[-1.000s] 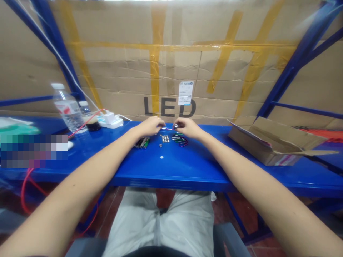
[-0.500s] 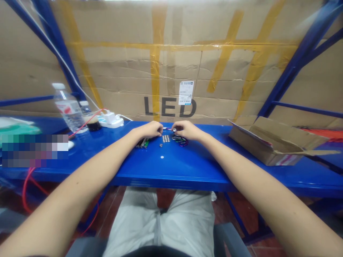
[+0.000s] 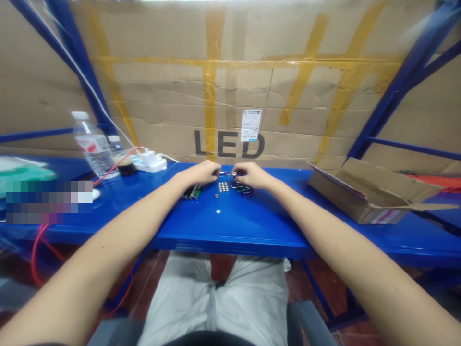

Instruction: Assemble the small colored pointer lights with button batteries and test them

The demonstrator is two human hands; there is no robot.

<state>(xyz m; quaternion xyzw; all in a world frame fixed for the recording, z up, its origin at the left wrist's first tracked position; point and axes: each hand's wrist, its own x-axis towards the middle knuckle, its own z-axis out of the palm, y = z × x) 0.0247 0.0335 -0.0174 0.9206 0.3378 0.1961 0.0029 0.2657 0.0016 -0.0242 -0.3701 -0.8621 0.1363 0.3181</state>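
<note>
My left hand (image 3: 204, 173) is closed, fingers curled, just over the left side of the small silver discs; what it holds, if anything, is hidden. My right hand (image 3: 254, 176) pinches a small round metal piece (image 3: 234, 174) between thumb and fingers. In the gap between both hands shows a slim purple and silver tube (image 3: 225, 173); whether it is held or lying there I cannot tell. Rows of button-like silver discs (image 3: 224, 186) lie below the hands. Coloured carabiners (image 3: 242, 189) are by my right hand, and several slim metallic tubes (image 3: 192, 193) by my left forearm.
A small metal bit (image 3: 216, 195) and a white disc (image 3: 218, 211) lie on the blue table (image 3: 248, 226). At right stands an open cardboard box (image 3: 360, 202). Bottles (image 3: 94, 149), a power strip (image 3: 153, 164) and red cables (image 3: 39, 245) are at left. A large carton (image 3: 173, 110) rises behind.
My left hand's fingertips have lifted slightly away from the discs. My right hand stays nearly in place with the round metal piece.
</note>
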